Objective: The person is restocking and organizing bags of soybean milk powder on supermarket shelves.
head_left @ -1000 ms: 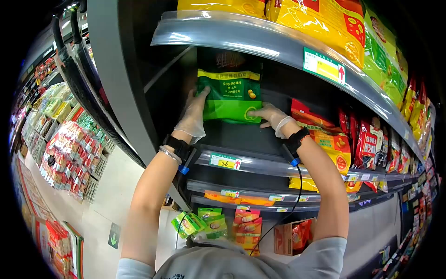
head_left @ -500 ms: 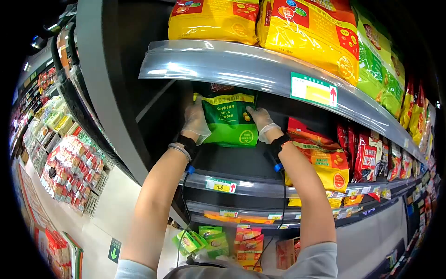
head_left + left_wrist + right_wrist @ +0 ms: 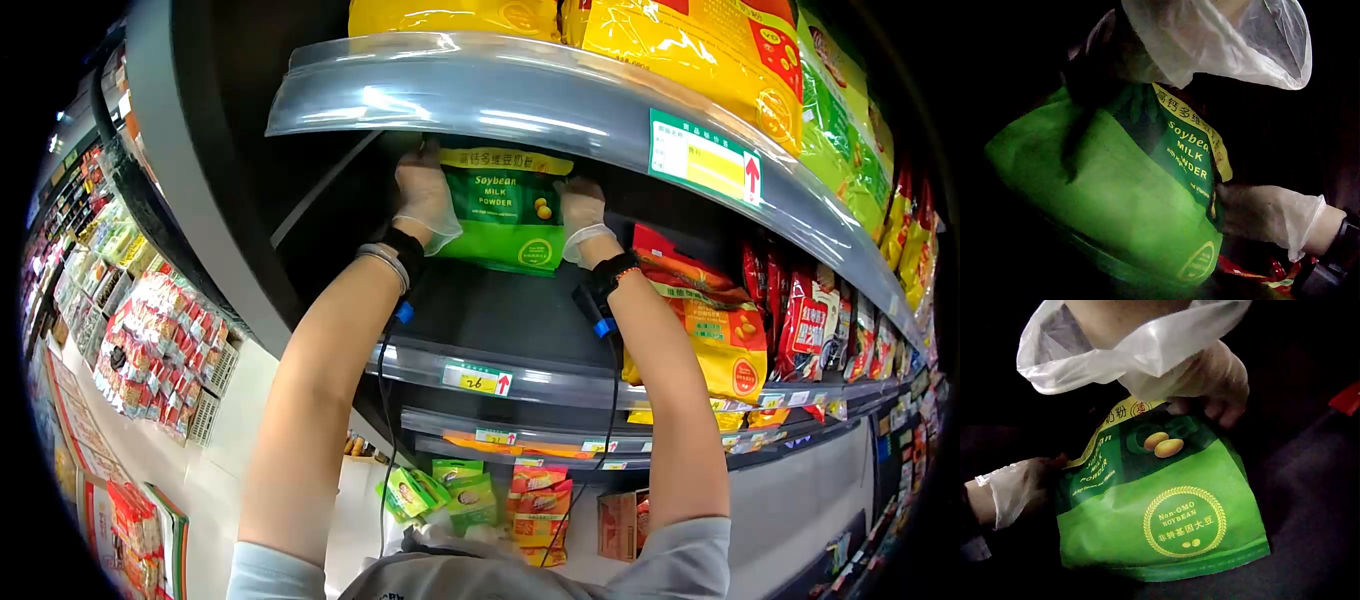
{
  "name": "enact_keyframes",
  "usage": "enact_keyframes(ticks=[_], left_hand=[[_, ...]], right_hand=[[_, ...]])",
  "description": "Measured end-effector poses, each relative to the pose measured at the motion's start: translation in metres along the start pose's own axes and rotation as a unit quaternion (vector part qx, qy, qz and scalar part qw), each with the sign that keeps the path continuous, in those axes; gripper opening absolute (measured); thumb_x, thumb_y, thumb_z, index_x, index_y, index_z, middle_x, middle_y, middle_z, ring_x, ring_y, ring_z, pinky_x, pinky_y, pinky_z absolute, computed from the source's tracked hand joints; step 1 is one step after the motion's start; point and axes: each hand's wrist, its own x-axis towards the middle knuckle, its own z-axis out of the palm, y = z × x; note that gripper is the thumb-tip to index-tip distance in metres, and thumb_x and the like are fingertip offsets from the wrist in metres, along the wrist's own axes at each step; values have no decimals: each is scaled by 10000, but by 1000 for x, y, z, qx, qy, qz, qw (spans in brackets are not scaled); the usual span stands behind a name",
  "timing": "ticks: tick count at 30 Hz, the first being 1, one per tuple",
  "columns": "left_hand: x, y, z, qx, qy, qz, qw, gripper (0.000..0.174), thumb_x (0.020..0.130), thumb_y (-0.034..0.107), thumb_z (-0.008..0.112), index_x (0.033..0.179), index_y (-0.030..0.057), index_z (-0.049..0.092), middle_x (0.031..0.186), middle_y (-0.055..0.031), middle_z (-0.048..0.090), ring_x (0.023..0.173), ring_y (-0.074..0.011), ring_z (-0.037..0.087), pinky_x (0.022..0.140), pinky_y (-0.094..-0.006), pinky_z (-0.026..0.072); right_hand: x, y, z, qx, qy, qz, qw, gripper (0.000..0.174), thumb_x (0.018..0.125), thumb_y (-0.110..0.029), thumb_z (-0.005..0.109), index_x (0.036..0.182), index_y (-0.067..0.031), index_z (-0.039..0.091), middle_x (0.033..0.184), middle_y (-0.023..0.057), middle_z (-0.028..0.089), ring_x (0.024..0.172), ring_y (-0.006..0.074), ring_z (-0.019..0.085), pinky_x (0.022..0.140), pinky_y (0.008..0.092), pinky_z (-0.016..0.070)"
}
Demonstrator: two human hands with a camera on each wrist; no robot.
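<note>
A green bag of soybean milk powder (image 3: 497, 222) stands toward the left end of the dark shelf, its front facing out and its top under the shelf above. My gloved left hand (image 3: 425, 192) grips its upper left side. At the upper right corner, my gloved right hand (image 3: 583, 207) holds on with curled fingers. In the right wrist view, the fingers of my right hand (image 3: 1213, 378) bend over the bag's (image 3: 1210, 481) top edge. The left wrist view shows the bag's (image 3: 1110, 194) lower front; my left fingers are mostly in shadow there.
Red and yellow bags (image 3: 715, 340) lean on the same shelf to the right. Close above runs the upper shelf's clear edge (image 3: 430, 90), with yellow bags (image 3: 690, 50) over it. A grey upright (image 3: 190, 180) bounds the left side. Lower down are green packets (image 3: 470, 495) and a carton (image 3: 618, 525).
My right hand has gone from the bag's lower right, fingers extended, up to its upper right corner, where it now grips. My left hand has shifted higher along the left side.
</note>
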Motion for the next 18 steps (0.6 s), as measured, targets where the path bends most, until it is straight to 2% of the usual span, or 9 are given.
enact_keyframes(ticks=[2, 5, 6, 7, 9, 10, 13, 15, 18], left_hand=[[23, -16, 2, 715, -82, 301, 626, 520, 821, 374, 541, 1151, -28, 525, 1156, -136, 550, 909, -216, 551, 715, -398, 431], [105, -184, 12, 105, -258, 224, 934, 921, 659, 491, 631, 1285, -112, 325, 1301, -254, 359, 1137, -359, 426, 925, -468, 360], [80, -145, 8, -33, -298, 187, 936, 976, 660, 456, 642, 1320, -136, 234, 1340, -313, 267, 1253, -449, 267, 1033, -524, 231], [75, -112, -6, 351, -335, 220, 846, 946, 704, 422, 628, 1357, -100, 187, 1383, -295, 223, 1302, -455, 163, 1070, -526, 138], [86, -153, 1, 93, -314, 137, 935, 777, 784, 335, 595, 1366, -26, 227, 1401, -230, 250, 1302, -363, 239, 1071, -455, 209], [21, -31, -4, -63, -254, 50, 964, 220, 930, 235, 458, 1019, 63, 562, 927, -45, 567, 861, -136, 528, 763, -294, 458], [40, -72, 5, 46, -95, 2, 994, 319, 894, 220, 484, 1137, 14, 495, 1188, -153, 514, 1058, -241, 508, 931, -296, 408], [50, -113, 4, 483, -77, 240, 839, 275, 903, 224, 426, 891, 21, 611, 942, -160, 611, 865, -285, 596, 729, -290, 473], [25, -43, 1, 360, -40, 124, 924, 400, 908, 308, 391, 1141, 2, 502, 1228, -218, 471, 1158, -305, 442, 960, -420, 335]], right_hand=[[5, -12, -12, -168, -32, -72, 983, 274, 895, -237, 451, 1012, -42, 603, 1029, 156, 608, 922, 325, 588, 793, 404, 478], [25, 24, 22, -226, 172, -297, 912, 326, 893, -233, 432, 1126, -40, 553, 1127, 190, 561, 1041, 334, 534, 882, 382, 429], [7, -6, -3, -244, 69, -224, 941, 368, 918, -203, 361, 1245, -64, 458, 1270, 165, 472, 1168, 324, 444, 981, 386, 365], [10, 3, 7, 37, -1, -152, 988, 362, 918, -197, 367, 1240, -69, 471, 1275, 167, 471, 1195, 318, 423, 1000, 398, 342], [27, 15, 20, -2, 43, -190, 981, 361, 916, -205, 373, 1230, -63, 479, 1261, 176, 480, 1186, 323, 432, 995, 396, 346], [30, 24, 27, -39, 77, -221, 971, 360, 914, -212, 380, 1221, -57, 488, 1247, 186, 489, 1177, 327, 441, 990, 395, 351], [14, 38, 34, -114, 121, -273, 948, 362, 910, -227, 394, 1202, -46, 505, 1220, 204, 508, 1158, 336, 459, 980, 391, 360], [7, 16, 12, -172, 19, -179, 968, 355, 892, -264, 437, 1124, -21, 549, 1139, 232, 552, 1086, 359, 510, 929, 390, 403], [-23, -38, -32, -141, -24, -109, 984, 324, 806, -271, 571, 988, -3, 576, 944, 210, 602, 862, 377, 584, 783, 425, 463]])
